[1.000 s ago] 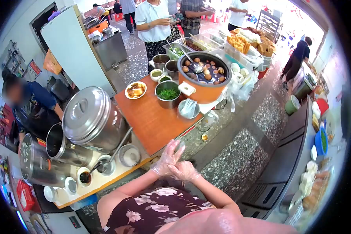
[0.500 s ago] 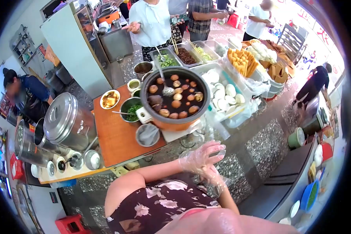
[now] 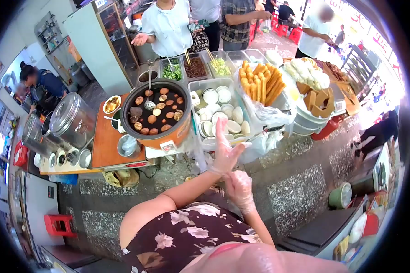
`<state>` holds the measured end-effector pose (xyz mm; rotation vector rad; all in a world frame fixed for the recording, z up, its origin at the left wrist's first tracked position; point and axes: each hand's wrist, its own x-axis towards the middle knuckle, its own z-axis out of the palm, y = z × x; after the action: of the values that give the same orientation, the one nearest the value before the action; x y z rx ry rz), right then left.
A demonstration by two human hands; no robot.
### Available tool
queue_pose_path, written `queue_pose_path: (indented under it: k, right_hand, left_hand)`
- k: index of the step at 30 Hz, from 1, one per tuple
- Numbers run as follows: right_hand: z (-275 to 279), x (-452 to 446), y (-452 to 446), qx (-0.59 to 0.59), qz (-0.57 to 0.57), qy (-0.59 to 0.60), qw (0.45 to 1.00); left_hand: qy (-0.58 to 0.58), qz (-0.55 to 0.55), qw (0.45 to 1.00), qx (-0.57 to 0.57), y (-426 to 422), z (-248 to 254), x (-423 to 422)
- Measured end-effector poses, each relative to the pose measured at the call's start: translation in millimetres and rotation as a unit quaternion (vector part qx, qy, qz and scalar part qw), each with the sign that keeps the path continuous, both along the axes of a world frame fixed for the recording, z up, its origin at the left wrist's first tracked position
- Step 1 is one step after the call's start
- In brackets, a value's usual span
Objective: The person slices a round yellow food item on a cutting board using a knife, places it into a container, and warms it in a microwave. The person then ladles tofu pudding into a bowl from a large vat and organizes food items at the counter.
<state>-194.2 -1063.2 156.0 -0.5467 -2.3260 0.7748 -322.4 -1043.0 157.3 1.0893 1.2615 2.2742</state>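
My left hand (image 3: 226,152) is stretched out with its fingers spread, over the near edge of a clear tub (image 3: 199,86) of white bowls and lids. It holds nothing, and clear plastic film shows around its wrist. Just below that wrist is my right hand (image 3: 239,187), in a clear plastic glove with its fingers closed. What lies between those fingers is too small to tell. Up and left of both hands stands an orange pot (image 3: 175,136) of eggs in dark liquid, with a ladle (image 3: 150,104) in it.
Fried dough sticks (image 3: 262,84) stand right of the tub. Trays of greens (image 3: 171,72), dark shreds (image 3: 195,67) and pale shreds (image 3: 219,67) line the back. People stand beyond the counter; another person (image 3: 45,86) is at far left by a lidded steel pot (image 3: 73,119). A red stool (image 3: 60,225) is low left.
The view has swung right, bringing the tub and dough sticks in front. My hands were pressed together at first; now my left hand reaches forward, its fingers spread, and my right hand is closed by its wrist.
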Motion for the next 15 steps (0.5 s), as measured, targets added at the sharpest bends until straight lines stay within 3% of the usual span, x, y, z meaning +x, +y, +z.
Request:
queue_pose_path:
  k: [2, 6, 9, 11, 12, 13, 15]
  right_hand:
    - [-4.7, 1.3, 29.0, 0.054, 0.061, 0.036, 0.996]
    - [-3.0, 2.5, 85.2, 0.018, 0.137, 0.086, 0.987]
    - [-9.6, 2.5, 138.1, 0.046, 0.173, 0.041, 0.983]
    - [-10.5, -4.1, 171.8, 0.048, 0.187, 0.028, 0.981]
    - [-9.0, -8.9, 189.8, 0.052, 0.196, 0.015, 0.979]
    - [-7.6, -14.1, 208.7, 0.055, 0.202, 0.014, 0.978]
    - [-6.1, -17.8, 242.5, 0.023, 0.244, -0.017, 0.969]
  left_hand:
    - [0.022, 0.031, 0.999, -0.018, 17.4, -0.4, -0.4]
    - [0.092, 0.090, 0.985, -0.118, 59.7, -1.7, 0.0]
    - [0.155, 0.084, 0.963, -0.205, 109.4, -20.7, -15.2]
    - [0.097, -0.078, 0.961, -0.248, 141.4, -33.0, -29.1]
    - [0.025, -0.066, 0.978, -0.195, 158.8, -34.7, -26.2]
    - [0.024, -0.060, 0.979, -0.192, 175.2, -33.6, -28.2]
    - [-0.035, 0.054, 0.980, -0.188, 199.9, -22.1, -25.0]
